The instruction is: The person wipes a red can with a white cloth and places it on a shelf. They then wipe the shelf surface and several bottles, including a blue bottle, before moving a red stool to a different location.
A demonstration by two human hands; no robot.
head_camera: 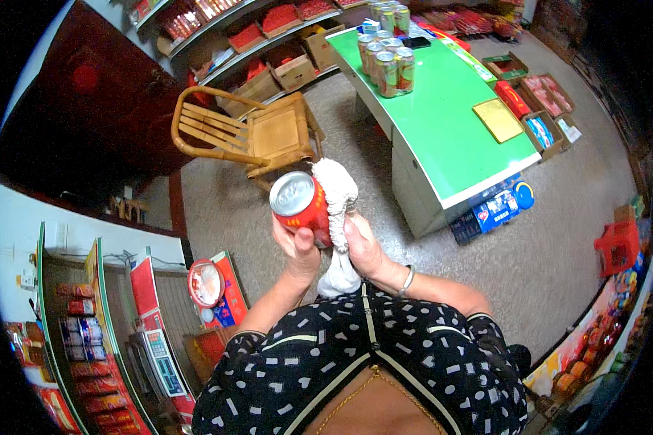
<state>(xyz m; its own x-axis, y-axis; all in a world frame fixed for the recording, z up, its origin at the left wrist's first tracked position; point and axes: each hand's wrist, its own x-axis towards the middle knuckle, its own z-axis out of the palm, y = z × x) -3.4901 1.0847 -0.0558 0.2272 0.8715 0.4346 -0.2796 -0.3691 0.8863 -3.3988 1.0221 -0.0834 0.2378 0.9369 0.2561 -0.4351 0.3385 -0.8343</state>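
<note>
A red drink can point(303, 204) with a silver top is held upright, slightly tilted, in my left hand point(296, 247), in front of my chest. My right hand point(364, 247) grips a white cloth point(336, 196) against the can's right side; one end of the cloth bunches above and the other hangs below. Past both hands, several drink cans point(386, 68) stand grouped on the far part of a green-topped desk point(419, 136). A yellow square board or pad point(498, 120) lies on the desk's right side.
A bamboo chair point(277, 133) stands just beyond the can, left of the desk. Shelves of packaged goods point(87, 337) and a weighing scale point(166, 364) are at my left. Open cartons point(544, 130) and a blue box point(495, 211) sit on the floor around the desk; a red plastic stool point(617, 247) is farther right.
</note>
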